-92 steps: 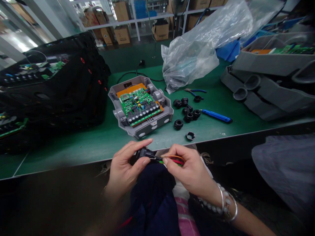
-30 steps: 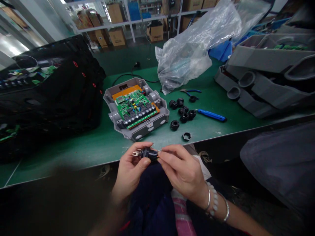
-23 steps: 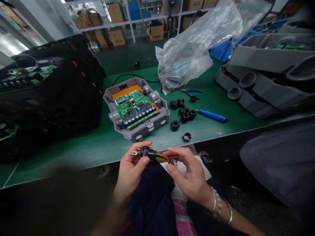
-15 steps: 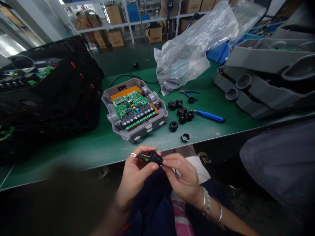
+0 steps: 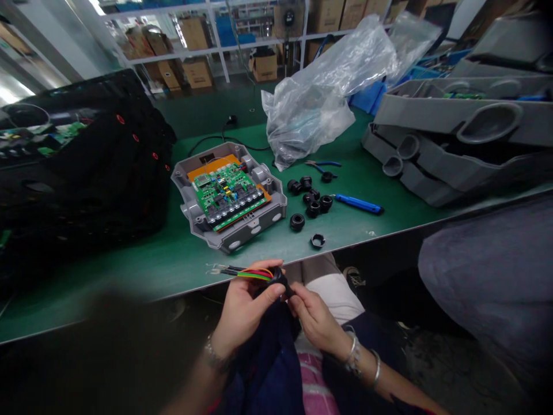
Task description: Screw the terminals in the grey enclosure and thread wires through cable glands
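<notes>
My left hand [image 5: 244, 311] is closed around a black cable gland [image 5: 279, 278] in front of the bench edge. Several coloured wires [image 5: 254, 274], red, orange, yellow-green and black, come out of the gland to the left, with metal lugs at their tips. Behind the gland, the fingers of my right hand [image 5: 317, 323] pinch the black cable [image 5: 290, 290]. On the bench beyond lies an open grey housing [image 5: 235, 239] with a green circuit board [image 5: 228, 193] inside. Loose black cable glands [image 5: 314, 207] lie right of it, and a black ring nut [image 5: 317, 240] is near the edge.
On the green bench [image 5: 129, 259] lie a blue-handled tool [image 5: 358, 204], blue-handled pliers [image 5: 322, 165] and a clear plastic bag [image 5: 306, 121]. Stacked grey housings [image 5: 423, 121] stand at right, black housings [image 5: 129, 173] at left. A person's grey sleeve [image 5: 488, 276] is close on the right.
The wires now stick out much further left through the gland. My right hand has moved slightly down and grips the cable behind it. The view has shifted a little.
</notes>
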